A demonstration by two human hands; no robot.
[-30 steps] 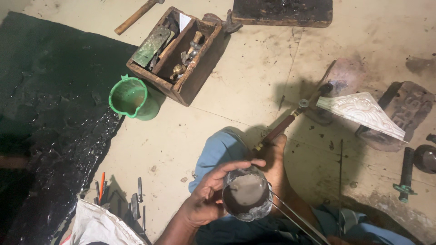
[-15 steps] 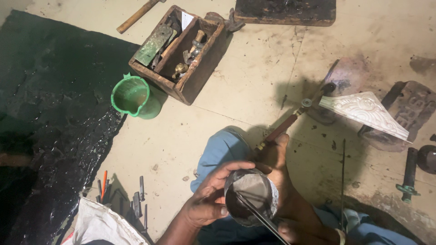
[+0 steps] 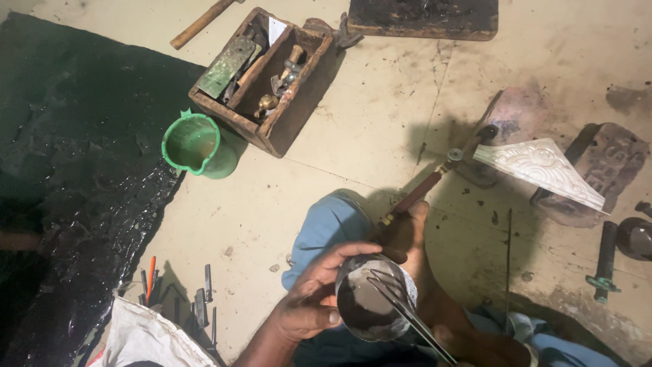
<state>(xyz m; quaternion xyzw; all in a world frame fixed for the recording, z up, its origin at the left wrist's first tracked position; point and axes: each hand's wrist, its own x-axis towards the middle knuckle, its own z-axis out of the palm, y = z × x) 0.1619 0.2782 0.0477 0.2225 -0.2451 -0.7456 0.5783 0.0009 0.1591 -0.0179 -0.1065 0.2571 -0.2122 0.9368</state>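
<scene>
My left hand (image 3: 307, 304) grips a small round metal cup (image 3: 363, 314) from its left side, holding it low in the head view over my lap. My right hand (image 3: 475, 343), partly cut off at the bottom edge, holds thin metal tongs (image 3: 406, 314) whose tips rest inside the cup's rim. What the cup holds looks dull grey; I cannot tell more. Just beyond the cup, my bare foot (image 3: 406, 234) lies against a wooden-handled tool (image 3: 421, 194) that points toward a white embossed triangular metal piece (image 3: 536, 170).
A wooden toolbox (image 3: 288, 119) with metal tools and a green plastic jug (image 3: 193, 144) stand upper left. A black tarry patch (image 3: 68, 170) covers the left floor. Small punches (image 3: 176, 299) lie by a white sack (image 3: 146, 336). Stone blocks (image 3: 608, 163) and a thin rod (image 3: 508, 265) lie right.
The tongs have swung from beside the cup to across its mouth, tips now inside the rim. My left hand keeps its grip on the cup.
</scene>
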